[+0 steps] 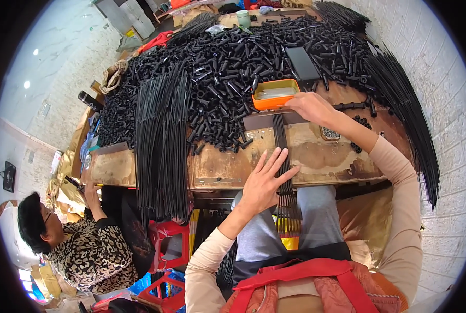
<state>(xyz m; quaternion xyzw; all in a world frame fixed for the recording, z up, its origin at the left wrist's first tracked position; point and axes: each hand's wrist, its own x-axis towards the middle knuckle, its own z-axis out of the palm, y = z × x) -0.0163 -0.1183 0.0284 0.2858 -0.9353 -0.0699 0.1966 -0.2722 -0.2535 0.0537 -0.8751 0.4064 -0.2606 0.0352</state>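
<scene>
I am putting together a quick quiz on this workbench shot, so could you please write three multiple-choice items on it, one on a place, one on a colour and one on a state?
1. Where does the left hand rest?
A. In the tray
B. Flat on the row of thin black rods at the bench's near edge
C. On the phone

2. What colour is the small tray by the right hand?
A. Orange
B. Blue
C. White

3. How is the left hand shaped?
A. Clenched in a fist
B. Pinching one rod
C. Open, fingers spread

Answers:
1. B, since the palm lies on the rods where they cross the wooden bench edge.
2. A, as its rim is bright orange against the pile of black tubes.
3. C, as its fingers lie flat and apart on the rods.
</scene>
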